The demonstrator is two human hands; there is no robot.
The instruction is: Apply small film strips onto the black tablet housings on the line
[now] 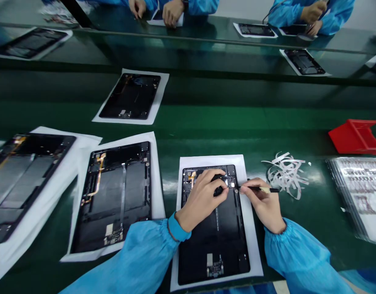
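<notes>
An opened black tablet shell lies on a white sheet in front of me. My left hand reaches over its upper part, thumb and forefinger closed around a thin dark tool whose kind I cannot make out. At the shell's upper right edge, my right hand pinches a slim pen-like tool, dark along the shaft with a pale section near the back. Its tip points left at small parts in the shell's corner. Part of the shell's upper area is hidden by my left hand.
More opened tablet shells lie left, far left and behind. Right of my hand is a tangle of white strips, then a red bin and stacked clear trays. Co-workers' hands work across the bench.
</notes>
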